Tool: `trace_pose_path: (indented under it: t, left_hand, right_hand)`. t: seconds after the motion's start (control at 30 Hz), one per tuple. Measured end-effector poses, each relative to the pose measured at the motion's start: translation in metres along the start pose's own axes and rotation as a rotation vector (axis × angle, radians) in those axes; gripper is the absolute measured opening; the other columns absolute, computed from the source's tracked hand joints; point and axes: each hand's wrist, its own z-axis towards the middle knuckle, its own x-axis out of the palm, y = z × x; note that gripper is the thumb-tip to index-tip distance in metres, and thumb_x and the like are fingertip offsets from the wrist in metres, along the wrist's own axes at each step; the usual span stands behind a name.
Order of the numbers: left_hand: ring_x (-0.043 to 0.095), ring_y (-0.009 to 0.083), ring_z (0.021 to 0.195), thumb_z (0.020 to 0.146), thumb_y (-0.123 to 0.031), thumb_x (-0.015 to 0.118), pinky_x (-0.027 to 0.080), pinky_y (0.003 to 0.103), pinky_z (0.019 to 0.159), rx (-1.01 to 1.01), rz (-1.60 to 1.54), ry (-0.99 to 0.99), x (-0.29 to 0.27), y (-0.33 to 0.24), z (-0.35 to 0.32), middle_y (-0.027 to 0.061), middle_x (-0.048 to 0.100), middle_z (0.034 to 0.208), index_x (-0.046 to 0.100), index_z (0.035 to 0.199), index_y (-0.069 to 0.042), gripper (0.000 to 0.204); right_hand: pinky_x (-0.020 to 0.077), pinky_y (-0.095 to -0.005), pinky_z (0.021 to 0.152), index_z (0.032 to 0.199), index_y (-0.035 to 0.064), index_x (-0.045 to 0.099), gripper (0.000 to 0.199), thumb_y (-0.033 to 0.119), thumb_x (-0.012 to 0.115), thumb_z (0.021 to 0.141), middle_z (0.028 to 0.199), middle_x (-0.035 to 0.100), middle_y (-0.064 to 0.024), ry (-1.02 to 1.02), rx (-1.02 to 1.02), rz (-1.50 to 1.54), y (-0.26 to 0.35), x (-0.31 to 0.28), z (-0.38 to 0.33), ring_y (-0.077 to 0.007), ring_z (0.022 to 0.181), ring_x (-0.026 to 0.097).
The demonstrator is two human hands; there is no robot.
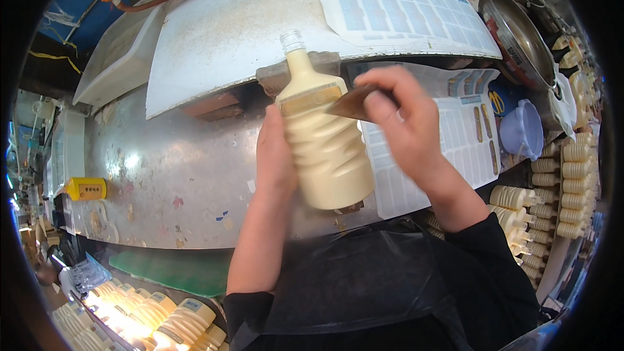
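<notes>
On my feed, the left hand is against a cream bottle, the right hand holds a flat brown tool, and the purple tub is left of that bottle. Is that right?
Not the tub's side: the head view shows the purple tub right of the cream bottle. The left hand is against that bottle and the right hand holds the flat brown tool.

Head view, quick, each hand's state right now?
Left hand: against the cream bottle; grip cannot be told.
Right hand: closed, holding a flat brown tool.
</notes>
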Motion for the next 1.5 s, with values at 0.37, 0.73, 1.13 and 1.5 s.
trace_pose_path:
  t: [0.37, 0.73, 1.13, 1.5]
  left_hand:
    - [0.065, 0.0245, 0.117, 0.112, -0.045, 0.035, 0.053, 0.038, 0.100, 0.029, -0.003, 0.027, 0.005, 0.002, 0.005, 0.0152, 0.064, 0.132, 0.054, 0.138, 0.001, 0.056]
    - [0.065, 0.0252, 0.116, 0.114, -0.041, 0.031, 0.053, 0.041, 0.100, 0.034, 0.040, -0.029, 0.003, 0.001, 0.002, 0.0167, 0.063, 0.132, 0.052, 0.137, 0.003, 0.054]
    - [0.052, 0.0269, 0.136, 0.110, -0.055, 0.028, 0.041, 0.040, 0.114, 0.074, -0.164, 0.192, 0.016, -0.018, -0.022, 0.0141, 0.055, 0.146, 0.042, 0.150, -0.001, 0.069]
    - [0.065, 0.0208, 0.111, 0.094, -0.030, 0.073, 0.052, 0.034, 0.096, 0.280, 0.345, -0.014, 0.002, -0.011, -0.003, 0.0159, 0.068, 0.122, 0.055, 0.142, 0.000, 0.059]
  right_hand:
    - [0.0435, -0.0186, 0.054, 0.132, 0.0014, 0.062, 0.037, 0.025, 0.054, 0.105, 0.087, 0.061, 0.0012, 0.310, 0.636, 0.426, -0.043, 0.003, 0.016, -0.0032, 0.064, 0.054]
    - [0.0482, -0.0209, 0.074, 0.132, 0.0013, 0.062, 0.038, 0.011, 0.058, 0.097, 0.092, 0.065, 0.0005, 0.344, 0.692, 0.586, -0.050, -0.002, 0.015, -0.0048, 0.082, 0.058]
    - [0.0494, -0.0262, 0.084, 0.135, 0.0004, 0.060, 0.038, 0.021, 0.057, 0.103, 0.110, 0.068, -0.0038, 0.353, 0.482, 0.218, -0.046, 0.000, 0.012, -0.0095, 0.096, 0.059]
    - [0.0475, -0.0241, 0.074, 0.128, 0.0018, 0.064, 0.044, 0.031, 0.071, 0.096, 0.087, 0.065, -0.0010, 0.421, 0.476, -0.178, -0.024, 0.014, 0.026, -0.0069, 0.081, 0.056]
